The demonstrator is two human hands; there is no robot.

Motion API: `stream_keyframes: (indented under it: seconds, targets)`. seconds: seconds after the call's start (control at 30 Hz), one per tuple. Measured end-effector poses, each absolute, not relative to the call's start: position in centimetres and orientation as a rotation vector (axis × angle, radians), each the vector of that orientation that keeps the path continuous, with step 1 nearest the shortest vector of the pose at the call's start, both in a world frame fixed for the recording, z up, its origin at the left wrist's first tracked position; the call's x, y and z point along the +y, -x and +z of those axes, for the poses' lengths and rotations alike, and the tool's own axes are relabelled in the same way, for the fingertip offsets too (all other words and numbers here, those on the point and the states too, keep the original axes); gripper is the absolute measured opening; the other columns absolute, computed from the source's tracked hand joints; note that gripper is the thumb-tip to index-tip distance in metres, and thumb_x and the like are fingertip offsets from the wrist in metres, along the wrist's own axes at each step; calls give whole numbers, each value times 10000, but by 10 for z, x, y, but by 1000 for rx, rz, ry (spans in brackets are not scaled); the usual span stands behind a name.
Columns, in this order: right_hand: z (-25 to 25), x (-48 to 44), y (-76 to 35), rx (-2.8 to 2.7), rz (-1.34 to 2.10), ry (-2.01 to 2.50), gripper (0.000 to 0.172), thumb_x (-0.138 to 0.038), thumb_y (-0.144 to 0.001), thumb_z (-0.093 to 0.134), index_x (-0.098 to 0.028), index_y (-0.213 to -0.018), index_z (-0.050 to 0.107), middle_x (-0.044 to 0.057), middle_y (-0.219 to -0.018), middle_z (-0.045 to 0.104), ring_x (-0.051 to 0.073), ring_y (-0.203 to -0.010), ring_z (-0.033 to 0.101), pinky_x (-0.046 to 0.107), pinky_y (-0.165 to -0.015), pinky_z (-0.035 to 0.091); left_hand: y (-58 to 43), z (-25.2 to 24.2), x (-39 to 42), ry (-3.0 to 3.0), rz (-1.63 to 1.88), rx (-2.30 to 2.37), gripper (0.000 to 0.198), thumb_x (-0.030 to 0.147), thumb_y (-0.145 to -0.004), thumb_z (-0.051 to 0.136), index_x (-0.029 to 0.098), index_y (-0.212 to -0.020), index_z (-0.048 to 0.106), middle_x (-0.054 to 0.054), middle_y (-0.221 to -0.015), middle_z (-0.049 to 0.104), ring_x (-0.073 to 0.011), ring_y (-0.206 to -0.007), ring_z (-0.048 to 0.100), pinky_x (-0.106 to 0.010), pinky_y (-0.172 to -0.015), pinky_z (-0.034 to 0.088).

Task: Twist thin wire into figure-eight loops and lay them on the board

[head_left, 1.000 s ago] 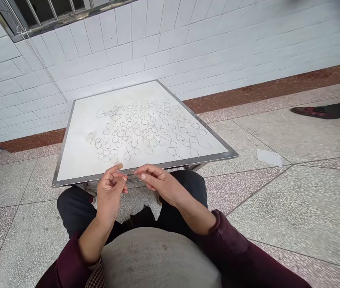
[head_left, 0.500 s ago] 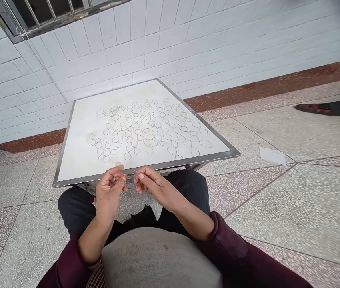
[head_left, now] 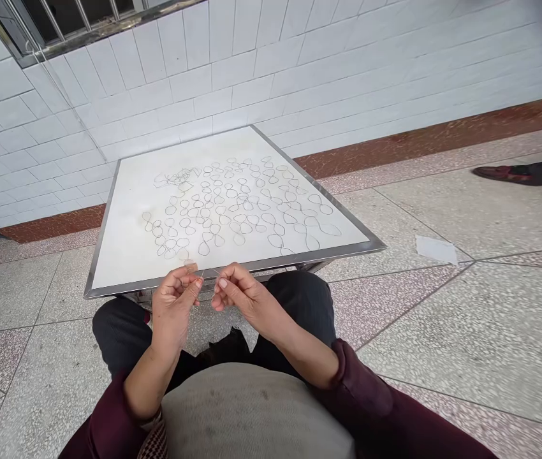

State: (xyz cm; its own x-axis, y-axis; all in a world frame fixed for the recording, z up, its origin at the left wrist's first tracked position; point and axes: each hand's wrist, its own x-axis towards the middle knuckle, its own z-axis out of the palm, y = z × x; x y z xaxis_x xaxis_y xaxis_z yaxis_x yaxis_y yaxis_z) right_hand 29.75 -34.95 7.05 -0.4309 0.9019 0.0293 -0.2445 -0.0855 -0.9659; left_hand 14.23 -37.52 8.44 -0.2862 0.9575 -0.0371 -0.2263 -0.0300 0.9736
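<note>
My left hand (head_left: 171,312) is closed in a pinch, thumb against forefinger, with the tip of a thin wire (head_left: 203,274) showing above the thumb. Just across from it, my right hand (head_left: 249,301) also pinches a fine wire end between thumb and forefinger. Whether both ends belong to one wire I cannot tell. Both hands are at the near edge of a white table (head_left: 127,255) with a metal rim, a small gap between their fingertips. Many thin wire loops (head_left: 275,241), mostly figure-eights, lie spread on it. Behind them sits a tangle of bent wires (head_left: 178,178).
A white tiled wall (head_left: 300,70) stands behind the table, with a barred window (head_left: 80,19) at upper left. White paper (head_left: 436,249) lies on the speckled floor at right. Another person's shoe (head_left: 498,173) is at far right. My knees are under the table's near edge.
My right hand's fingers have shifted slightly, and the wire tip at my left hand now points up toward the right hand. The loops on the table stay put.
</note>
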Motion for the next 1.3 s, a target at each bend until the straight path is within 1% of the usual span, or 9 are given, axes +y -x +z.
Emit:
stream_keyframes:
  seconds: [0.2,0.47,0.67,0.77,0.87,0.93,1.03,1.13,1.3]
  targets:
    - [68,-353,-291,-1171,1751,678,266,-476,-934,595,-220,-870,563,-9,-846,621,136,-774,684,328,-782,582,-143,86,-375,-895,1463,1222,332,255,-730,801,194,-1046,720,-6,-786,697,-96,-681,591,-190,-561,454]
    - [61,-358,-280,-925,1854,532,218,-423,-905,661,-233,-895,555,-11,-965,657,146,-884,711,387,-944,556,-139,93,-373,-874,1423,1218,285,270,-733,799,191,-999,733,-6,-789,703,-94,-678,607,-184,-568,462]
    - [56,-355,-282,-1103,1765,609,228,-434,-908,647,-230,-914,547,-2,-940,651,161,-862,713,408,-894,578,-134,97,-371,-889,1390,1218,296,273,-712,805,178,-984,739,-3,-753,678,-99,-655,596,-198,-574,481]
    - [51,-353,-286,-1300,1536,710,172,-387,-944,597,-243,-1017,539,14,-928,632,165,-832,708,375,-788,601,-134,96,-370,-900,1390,1204,303,261,-715,799,186,-1001,737,1,-759,672,-101,-685,599,-202,-602,498]
    - [47,-349,-291,-1544,1038,791,244,-298,-921,637,-273,-1143,540,59,-1082,583,175,-845,683,371,-741,598,-134,95,-369,-901,1371,1209,306,251,-713,793,187,-1007,735,5,-750,661,-102,-691,589,-207,-609,503]
    - [46,-346,-297,-1762,642,784,258,-231,-899,663,-286,-1142,593,78,-1145,572,190,-868,655,390,-769,583,-133,96,-369,-898,1363,1207,297,244,-708,788,182,-994,736,8,-738,651,-102,-685,582,-207,-601,498]
    - [51,-342,-303,-2008,235,643,216,-150,-902,638,-294,-1062,658,63,-1101,629,210,-907,625,378,-764,554,-134,96,-370,-883,1358,1196,297,236,-701,783,173,-987,734,8,-729,643,-100,-672,577,-205,-593,490]
    - [56,-339,-304,-2051,186,581,172,-142,-935,588,-277,-1009,665,44,-961,666,191,-852,619,356,-728,530,-135,97,-370,-845,1378,1195,302,235,-680,798,165,-967,737,5,-720,642,-99,-666,576,-201,-582,485]
    - [56,-342,-296,-1974,225,676,121,-168,-945,567,-248,-968,654,36,-797,639,179,-733,568,341,-670,483,-138,96,-370,-785,1370,1165,301,233,-653,824,167,-936,746,-3,-732,657,-108,-688,594,-210,-600,496]
